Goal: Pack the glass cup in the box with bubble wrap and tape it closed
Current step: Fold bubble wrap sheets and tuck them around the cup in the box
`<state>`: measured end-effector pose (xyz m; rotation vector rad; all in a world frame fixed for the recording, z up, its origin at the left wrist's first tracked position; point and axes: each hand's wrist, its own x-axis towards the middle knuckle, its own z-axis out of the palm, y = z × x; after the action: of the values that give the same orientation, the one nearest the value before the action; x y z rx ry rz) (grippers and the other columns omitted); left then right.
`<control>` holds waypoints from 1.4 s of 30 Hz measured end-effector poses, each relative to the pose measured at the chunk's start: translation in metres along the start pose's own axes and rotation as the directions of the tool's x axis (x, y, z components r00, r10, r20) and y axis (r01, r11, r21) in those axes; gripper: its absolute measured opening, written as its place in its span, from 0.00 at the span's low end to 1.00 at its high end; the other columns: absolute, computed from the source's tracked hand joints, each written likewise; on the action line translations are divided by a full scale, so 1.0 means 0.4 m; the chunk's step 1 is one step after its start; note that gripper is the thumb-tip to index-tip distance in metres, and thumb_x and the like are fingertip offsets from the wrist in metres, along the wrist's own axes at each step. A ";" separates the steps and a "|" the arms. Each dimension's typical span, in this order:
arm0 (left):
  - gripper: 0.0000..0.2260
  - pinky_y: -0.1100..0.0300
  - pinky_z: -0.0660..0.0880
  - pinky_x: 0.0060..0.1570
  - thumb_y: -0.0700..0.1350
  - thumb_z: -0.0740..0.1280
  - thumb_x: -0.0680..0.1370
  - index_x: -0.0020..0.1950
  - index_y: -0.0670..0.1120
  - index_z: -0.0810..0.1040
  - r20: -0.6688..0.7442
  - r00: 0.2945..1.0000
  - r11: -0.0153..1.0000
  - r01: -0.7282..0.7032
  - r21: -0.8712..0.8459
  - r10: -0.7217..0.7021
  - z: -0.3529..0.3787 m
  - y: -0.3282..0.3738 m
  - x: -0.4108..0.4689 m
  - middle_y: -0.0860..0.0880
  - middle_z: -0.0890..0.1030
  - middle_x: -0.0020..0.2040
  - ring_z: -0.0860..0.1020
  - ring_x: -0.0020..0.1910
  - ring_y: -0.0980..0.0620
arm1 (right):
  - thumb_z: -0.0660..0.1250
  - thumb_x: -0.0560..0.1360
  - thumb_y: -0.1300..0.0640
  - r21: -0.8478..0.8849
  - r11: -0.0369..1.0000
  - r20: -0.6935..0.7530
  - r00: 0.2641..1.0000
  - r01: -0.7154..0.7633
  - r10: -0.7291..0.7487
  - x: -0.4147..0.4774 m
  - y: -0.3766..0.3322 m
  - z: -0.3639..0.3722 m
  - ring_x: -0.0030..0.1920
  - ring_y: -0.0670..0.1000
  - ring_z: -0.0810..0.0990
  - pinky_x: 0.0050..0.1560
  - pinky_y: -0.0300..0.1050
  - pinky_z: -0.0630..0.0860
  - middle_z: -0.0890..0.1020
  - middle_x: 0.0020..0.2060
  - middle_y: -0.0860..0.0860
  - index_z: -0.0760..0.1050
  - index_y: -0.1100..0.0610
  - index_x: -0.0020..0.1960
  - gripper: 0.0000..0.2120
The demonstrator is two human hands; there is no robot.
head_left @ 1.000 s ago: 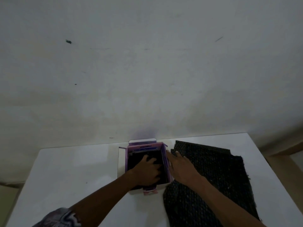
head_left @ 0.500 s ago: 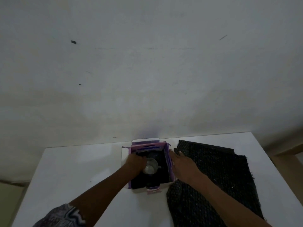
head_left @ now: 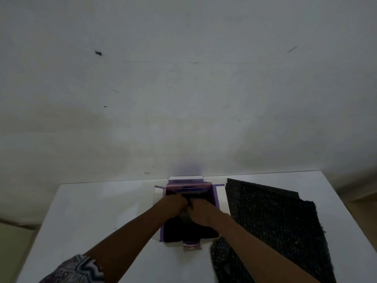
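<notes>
Left hand [head_left: 175,203] and right hand [head_left: 201,211] meeting inside box [head_left: 188,185], fingers curling down; what they are pinching, cannot tell. Glass cup [head_left: 184,217] sitting under both hands, barely showing. Risk: uneven pressing tipping cup against box wall; spare bubble wrap [head_left: 271,221] lying right of right hand.

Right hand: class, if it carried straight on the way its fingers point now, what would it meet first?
The left hand. The right hand points up and to the left inside the box, and the two hands look close to touching, though depth is unclear.
</notes>
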<state>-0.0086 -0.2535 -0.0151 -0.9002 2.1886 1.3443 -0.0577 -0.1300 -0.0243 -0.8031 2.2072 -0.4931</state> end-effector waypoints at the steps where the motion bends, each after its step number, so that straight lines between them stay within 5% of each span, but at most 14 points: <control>1: 0.04 0.64 0.77 0.38 0.36 0.63 0.78 0.49 0.38 0.77 -0.036 0.998 0.998 -0.059 -0.026 0.058 0.004 -0.010 0.010 0.46 0.77 0.38 0.76 0.36 0.54 | 0.59 0.77 0.49 -0.049 0.998 0.049 0.997 -0.049 0.052 0.012 0.003 0.007 0.60 0.55 0.76 0.64 0.50 0.70 0.77 0.61 0.55 0.69 0.55 0.67 0.20; 6: 0.08 0.59 0.78 0.53 0.34 0.63 0.76 0.54 0.41 0.76 -0.439 0.861 0.957 -0.291 -0.012 0.257 0.058 -0.046 0.022 0.52 0.79 0.46 0.77 0.45 0.59 | 0.63 0.74 0.45 -0.136 0.987 0.105 0.990 -0.083 0.098 0.049 0.020 0.033 0.58 0.55 0.76 0.64 0.52 0.71 0.78 0.59 0.55 0.68 0.51 0.66 0.22; 10: 0.08 0.78 0.70 0.47 0.37 0.60 0.81 0.57 0.40 0.75 -0.444 0.825 0.929 -0.368 0.045 0.349 0.075 -0.048 0.032 0.54 0.77 0.51 0.73 0.45 0.70 | 0.60 0.78 0.49 -0.073 0.994 0.060 0.994 -0.083 0.087 0.044 0.021 0.039 0.58 0.55 0.76 0.64 0.50 0.71 0.77 0.59 0.55 0.68 0.54 0.65 0.18; 13: 0.08 0.72 0.74 0.46 0.37 0.61 0.80 0.56 0.36 0.75 -0.435 0.834 0.940 -0.284 0.188 0.339 0.082 -0.082 0.043 0.47 0.80 0.46 0.79 0.46 0.59 | 0.59 0.79 0.54 0.016 1.000 -0.071 0.997 0.016 -0.014 0.002 0.011 -0.003 0.51 0.52 0.79 0.59 0.46 0.74 0.80 0.54 0.55 0.72 0.55 0.60 0.12; 14: 0.10 0.70 0.71 0.54 0.38 0.60 0.80 0.59 0.35 0.75 -0.297 0.855 0.882 -0.319 0.347 0.426 0.074 -0.097 0.046 0.44 0.80 0.50 0.77 0.52 0.57 | 0.59 0.78 0.57 0.045 0.996 -0.144 0.987 0.071 -0.064 -0.018 0.008 -0.026 0.50 0.52 0.79 0.56 0.42 0.74 0.81 0.54 0.54 0.74 0.56 0.60 0.12; 16: 0.15 0.56 0.57 0.70 0.44 0.62 0.80 0.63 0.37 0.75 0.094 0.896 0.431 -0.298 0.852 0.433 0.060 -0.109 0.015 0.41 0.77 0.61 0.68 0.66 0.46 | 0.59 0.78 0.62 0.096 0.981 -0.302 0.944 0.170 -0.134 -0.068 0.010 -0.080 0.45 0.46 0.78 0.46 0.35 0.71 0.82 0.52 0.53 0.76 0.55 0.60 0.14; 18: 0.20 0.41 0.40 0.73 0.52 0.61 0.79 0.66 0.42 0.75 0.175 0.919 0.077 -0.215 0.973 0.353 0.057 -0.114 -0.023 0.44 0.74 0.66 0.58 0.71 0.39 | 0.59 0.77 0.65 0.136 0.965 -0.433 0.890 0.224 -0.145 -0.119 0.039 -0.125 0.36 0.37 0.73 0.39 0.29 0.67 0.82 0.48 0.50 0.78 0.55 0.58 0.14; 20: 0.21 0.39 0.30 0.69 0.52 0.58 0.79 0.68 0.44 0.72 0.104 0.944 -0.022 -0.102 0.995 0.313 0.068 -0.135 -0.052 0.45 0.71 0.69 0.58 0.72 0.41 | 0.59 0.77 0.67 0.194 0.953 -0.518 0.849 0.234 -0.103 -0.163 0.093 -0.152 0.38 0.35 0.75 0.41 0.26 0.68 0.82 0.46 0.48 0.79 0.55 0.56 0.14; 23: 0.22 0.52 0.37 0.73 0.61 0.62 0.68 0.57 0.57 0.82 -0.089 0.975 0.121 0.066 0.991 0.201 0.076 -0.145 -0.066 0.57 0.80 0.59 0.63 0.65 0.51 | 0.60 0.78 0.66 0.277 0.949 -0.552 0.834 0.152 0.028 -0.227 0.185 -0.157 0.50 0.42 0.78 0.53 0.29 0.70 0.82 0.50 0.46 0.79 0.55 0.54 0.13; 26: 0.21 0.46 0.36 0.74 0.63 0.62 0.65 0.53 0.59 0.83 0.104 0.994 0.106 -0.108 0.989 0.043 0.062 -0.122 -0.058 0.61 0.82 0.53 0.66 0.63 0.56 | 0.60 0.78 0.64 0.255 0.965 -0.511 0.855 0.056 0.085 -0.296 0.288 -0.130 0.51 0.44 0.78 0.57 0.33 0.69 0.81 0.51 0.46 0.79 0.54 0.54 0.12; 28: 0.20 0.49 0.52 0.73 0.56 0.65 0.71 0.59 0.50 0.80 0.178 0.973 0.057 -0.188 0.981 0.145 0.055 -0.049 -0.088 0.51 0.81 0.58 0.69 0.63 0.49 | 0.60 0.79 0.61 0.215 0.977 -0.491 0.863 -0.008 0.115 -0.348 0.364 -0.114 0.51 0.44 0.78 0.59 0.34 0.69 0.80 0.51 0.45 0.79 0.53 0.55 0.11; 31: 0.16 0.65 0.71 0.52 0.51 0.62 0.75 0.58 0.46 0.79 0.099 0.930 0.333 -0.224 0.916 0.353 0.081 0.092 -0.127 0.48 0.81 0.55 0.78 0.51 0.55 | 0.60 0.79 0.59 0.114 0.985 -0.399 0.902 -0.126 0.162 -0.431 0.475 -0.097 0.47 0.45 0.79 0.55 0.40 0.74 0.81 0.47 0.47 0.79 0.53 0.51 0.09; 36: 0.08 0.57 0.74 0.28 0.47 0.60 0.75 0.40 0.47 0.76 0.277 0.535 0.116 -0.587 0.801 0.799 0.366 0.199 -0.228 0.47 0.80 0.37 0.81 0.35 0.45 | 0.63 0.72 0.40 -0.200 0.965 -0.078 0.985 -0.167 0.154 -0.559 0.589 -0.004 0.53 0.51 0.76 0.52 0.44 0.73 0.78 0.52 0.50 0.74 0.50 0.54 0.17; 42: 0.27 0.37 0.62 0.64 0.46 0.68 0.75 0.71 0.42 0.63 0.625 0.744 0.127 -0.661 0.740 0.236 0.645 0.059 -0.211 0.37 0.62 0.71 0.62 0.68 0.36 | 0.66 0.64 0.34 -0.480 0.869 -0.055 0.993 -0.122 0.109 -0.624 0.674 0.136 0.61 0.58 0.74 0.56 0.56 0.72 0.73 0.63 0.54 0.69 0.50 0.64 0.33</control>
<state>0.0379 0.0107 -0.0615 0.5642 2.3922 0.0387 0.0113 0.2301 -0.0845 -0.9102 2.4207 0.1236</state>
